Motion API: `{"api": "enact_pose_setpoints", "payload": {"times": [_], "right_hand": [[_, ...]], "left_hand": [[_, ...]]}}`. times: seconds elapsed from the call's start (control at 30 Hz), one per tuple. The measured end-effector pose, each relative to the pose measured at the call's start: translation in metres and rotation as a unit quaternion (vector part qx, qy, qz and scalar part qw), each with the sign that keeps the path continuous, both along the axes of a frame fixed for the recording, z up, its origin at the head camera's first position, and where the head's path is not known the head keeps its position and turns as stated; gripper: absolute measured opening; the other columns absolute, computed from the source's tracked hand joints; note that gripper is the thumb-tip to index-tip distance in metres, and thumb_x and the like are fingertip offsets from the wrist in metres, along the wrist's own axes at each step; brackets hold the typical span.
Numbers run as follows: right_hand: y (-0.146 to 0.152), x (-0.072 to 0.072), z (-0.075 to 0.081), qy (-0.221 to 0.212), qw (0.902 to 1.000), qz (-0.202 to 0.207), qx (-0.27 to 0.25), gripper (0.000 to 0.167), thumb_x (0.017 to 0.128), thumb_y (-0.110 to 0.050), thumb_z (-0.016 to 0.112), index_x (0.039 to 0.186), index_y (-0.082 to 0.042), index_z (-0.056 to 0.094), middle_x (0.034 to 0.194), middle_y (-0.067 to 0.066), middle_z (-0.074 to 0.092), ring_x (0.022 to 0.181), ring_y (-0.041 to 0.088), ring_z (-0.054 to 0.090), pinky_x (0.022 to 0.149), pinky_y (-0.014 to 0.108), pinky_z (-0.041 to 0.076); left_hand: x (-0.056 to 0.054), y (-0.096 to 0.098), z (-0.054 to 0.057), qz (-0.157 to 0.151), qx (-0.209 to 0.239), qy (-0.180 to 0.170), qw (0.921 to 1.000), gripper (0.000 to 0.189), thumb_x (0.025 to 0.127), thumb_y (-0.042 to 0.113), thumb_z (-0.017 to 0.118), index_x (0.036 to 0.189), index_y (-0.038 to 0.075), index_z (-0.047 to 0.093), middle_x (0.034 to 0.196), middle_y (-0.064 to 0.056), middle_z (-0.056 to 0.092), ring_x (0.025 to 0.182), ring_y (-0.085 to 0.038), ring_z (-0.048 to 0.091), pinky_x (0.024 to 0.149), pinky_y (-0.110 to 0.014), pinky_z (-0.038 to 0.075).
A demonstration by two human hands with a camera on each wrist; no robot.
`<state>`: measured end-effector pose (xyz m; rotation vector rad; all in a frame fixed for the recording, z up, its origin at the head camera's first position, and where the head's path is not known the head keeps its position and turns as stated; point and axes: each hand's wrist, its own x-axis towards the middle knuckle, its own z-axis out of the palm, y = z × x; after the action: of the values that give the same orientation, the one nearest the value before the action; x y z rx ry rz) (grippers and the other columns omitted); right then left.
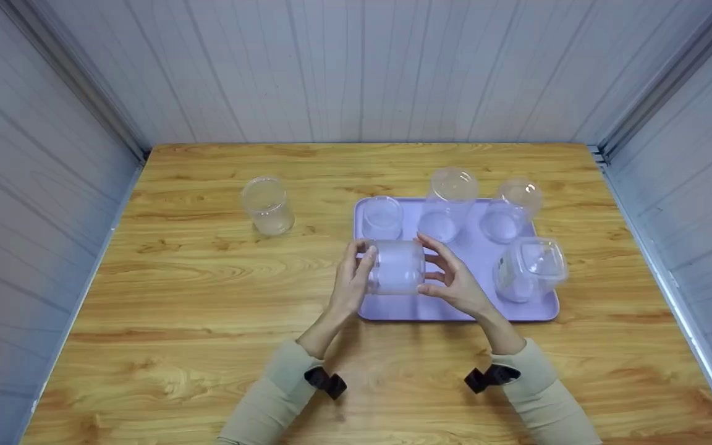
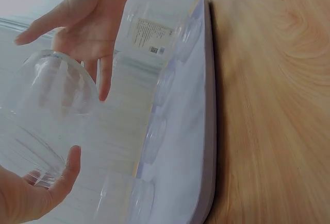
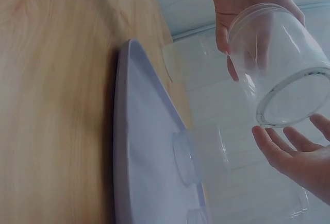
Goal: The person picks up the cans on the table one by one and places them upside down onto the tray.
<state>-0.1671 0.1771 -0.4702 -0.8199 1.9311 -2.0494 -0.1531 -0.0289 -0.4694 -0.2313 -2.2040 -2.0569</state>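
Observation:
A clear plastic jar lies sideways in the air over the front left of a lilac tray. My left hand grips it round its mouth end, thumb on the near side. At the base end is my right hand, its fingers spread and its fingertips close to the rim of the base. In the right wrist view, the round base faces the right fingers; whether they touch it is hard to tell. The left fingers show at the ribbed neck.
Standing on the tray are a short clear jar, a tall one, another round one, and a squarish container with a printed label. One more clear jar stands on the wooden table to the left. Panel walls surround the table.

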Motion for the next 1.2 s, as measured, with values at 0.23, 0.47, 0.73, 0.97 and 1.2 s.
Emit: {"api": "enact_pose_setpoints", "payload": {"times": [0.23,0.47,0.73,0.97,1.2], "right_hand": [[-0.001,0.001,-0.002,-0.017,0.9998,-0.004,-0.004,0.08,0.072,0.01,0.064,0.139,-0.005,0.023,0.136,0.02,0.026,0.115,0.033,0.039,0.083,0.043,0.044],[-0.002,0.002,-0.003,-0.023,0.9995,-0.01,-0.02,0.079,0.073,0.008,0.065,0.139,-0.006,0.023,0.132,0.024,0.028,0.112,0.034,0.04,0.082,0.042,0.046],[-0.005,0.006,-0.002,-0.019,0.9984,-0.049,-0.021,0.077,0.07,0.01,0.066,0.136,-0.002,0.028,0.129,0.021,0.034,0.11,0.033,0.041,0.08,0.039,0.047],[-0.008,0.01,0.007,-0.002,0.9962,-0.085,0.018,0.077,0.069,0.011,0.067,0.135,-0.002,0.03,0.126,0.02,0.037,0.105,0.027,0.044,0.075,0.034,0.048],[-0.012,0.018,0.03,0.022,0.9886,-0.121,0.086,0.075,0.068,0.006,0.069,0.133,0.003,0.033,0.124,0.019,0.04,0.101,0.027,0.044,0.072,0.038,0.047]], "left_hand": [[0.001,0.007,-0.005,-0.008,0.017,0.004,0.9998,0.033,0.093,0.025,0.039,0.113,0.0,0.048,0.1,-0.013,0.051,0.082,-0.023,0.057,0.06,-0.033,0.051],[0.001,0.01,-0.003,-0.023,0.029,-0.015,0.9992,0.03,0.092,0.016,0.038,0.115,-0.002,0.047,0.103,-0.015,0.051,0.085,-0.026,0.056,0.068,-0.035,0.049],[0.011,0.008,0.026,-0.044,0.041,-0.026,0.9979,0.032,0.091,0.008,0.039,0.116,-0.011,0.043,0.102,-0.021,0.05,0.09,-0.03,0.054,0.077,-0.034,0.046],[0.007,0.001,0.029,-0.062,0.033,-0.035,0.9969,0.036,0.09,0.01,0.045,0.121,-0.008,0.044,0.112,-0.021,0.049,0.099,-0.029,0.052,0.081,-0.038,0.045],[0.0,-0.006,0.029,-0.051,0.025,-0.005,0.9984,0.033,0.087,0.003,0.052,0.115,-0.013,0.046,0.111,-0.026,0.05,0.104,-0.036,0.049,0.087,-0.035,0.043]]}}
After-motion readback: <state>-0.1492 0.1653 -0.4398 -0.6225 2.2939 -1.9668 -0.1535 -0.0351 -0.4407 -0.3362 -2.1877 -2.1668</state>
